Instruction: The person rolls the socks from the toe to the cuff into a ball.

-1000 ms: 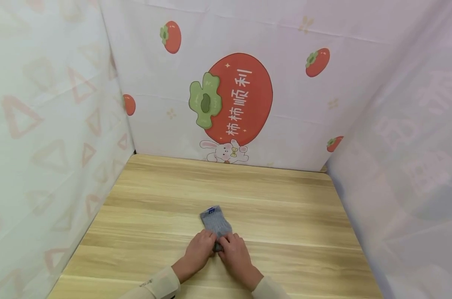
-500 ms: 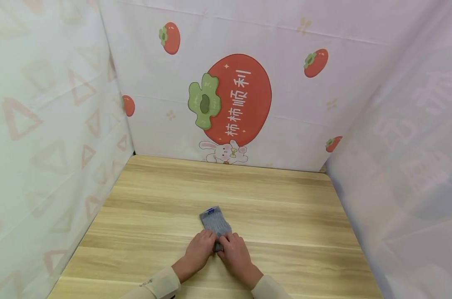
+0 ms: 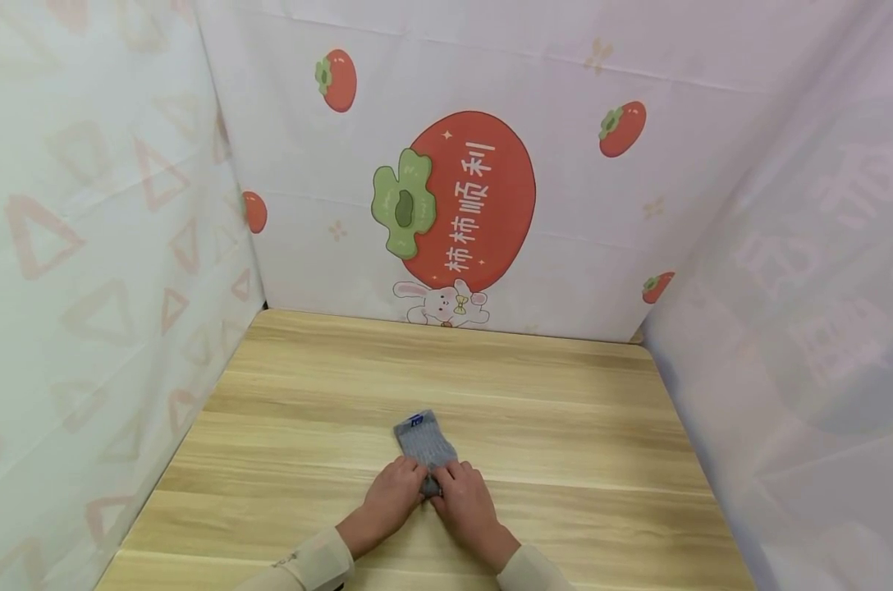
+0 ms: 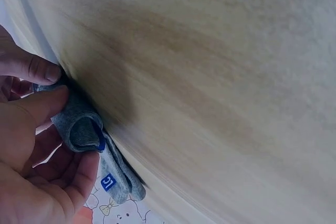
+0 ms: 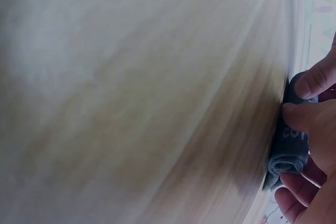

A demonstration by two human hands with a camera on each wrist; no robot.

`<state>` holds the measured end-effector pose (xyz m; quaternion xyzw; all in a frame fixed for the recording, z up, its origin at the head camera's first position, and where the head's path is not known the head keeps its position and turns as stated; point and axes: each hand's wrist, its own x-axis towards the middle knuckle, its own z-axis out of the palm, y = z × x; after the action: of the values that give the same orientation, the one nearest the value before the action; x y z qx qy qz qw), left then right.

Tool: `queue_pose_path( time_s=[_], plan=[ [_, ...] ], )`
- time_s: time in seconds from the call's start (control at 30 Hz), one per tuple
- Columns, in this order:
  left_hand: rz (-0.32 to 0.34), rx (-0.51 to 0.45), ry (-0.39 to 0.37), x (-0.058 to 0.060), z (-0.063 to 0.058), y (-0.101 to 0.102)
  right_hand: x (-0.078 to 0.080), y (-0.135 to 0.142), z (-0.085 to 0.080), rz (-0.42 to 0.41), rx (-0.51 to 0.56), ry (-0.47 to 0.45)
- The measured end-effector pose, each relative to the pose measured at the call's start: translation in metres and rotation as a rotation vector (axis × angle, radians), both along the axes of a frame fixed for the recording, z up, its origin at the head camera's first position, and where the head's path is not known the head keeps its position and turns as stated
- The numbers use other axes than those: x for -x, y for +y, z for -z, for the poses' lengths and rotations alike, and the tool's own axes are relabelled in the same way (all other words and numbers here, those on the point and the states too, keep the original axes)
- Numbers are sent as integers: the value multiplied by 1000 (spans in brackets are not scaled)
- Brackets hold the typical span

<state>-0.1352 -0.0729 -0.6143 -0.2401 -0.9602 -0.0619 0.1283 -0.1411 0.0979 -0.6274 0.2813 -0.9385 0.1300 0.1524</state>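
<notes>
A pair of grey ribbed socks point(image 3: 426, 443) lies slantwise on the table, its far end flat and marked with a blue label point(image 4: 108, 182). The near end is turned into a thick roll point(image 4: 79, 116), and the left wrist view looks into its open side. My left hand point(image 3: 393, 495) holds the left side of this roll, thumb on the near face and fingers beyond it. On the right side my right hand point(image 3: 464, 502) pinches the same roll, whose coiled end and pale lettering show in the right wrist view. Both thumbs are close together.
The wood-grain table point(image 3: 565, 427) extends around the hands. White printed cloth stands along the back point(image 3: 299, 164), the left side point(image 3: 107, 287) and the right side point(image 3: 801, 328).
The hands stay at the same spot on the socks, with only tiny finger shifts at the rolled end. The whole head view has slid slightly downward.
</notes>
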Motion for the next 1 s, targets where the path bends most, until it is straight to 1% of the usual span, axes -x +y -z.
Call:
queue_pose_path(
  time_s=[0.27, 0.47, 0.6, 0.8, 0.87, 1.0],
  plan=[
    [7, 31, -83, -1, -2, 0, -3, 2, 0, -6, -24, 13],
    [13, 28, -104, 2, -4, 0, -2, 4, -8, -5, -65, -58],
    [42, 1, -124, 4, -8, -1, -2, 3, -12, 3, -101, -77],
    [89, -23, -211, 5, -14, -2, -2, 2, -14, -6, -168, -70],
    [102, -6, -223, 7, -15, -2, -2, 1, -15, -12, -189, -78],
    [119, 60, -198, 9, -17, -2, 1, 1, -20, -12, -230, -131]
  ],
)
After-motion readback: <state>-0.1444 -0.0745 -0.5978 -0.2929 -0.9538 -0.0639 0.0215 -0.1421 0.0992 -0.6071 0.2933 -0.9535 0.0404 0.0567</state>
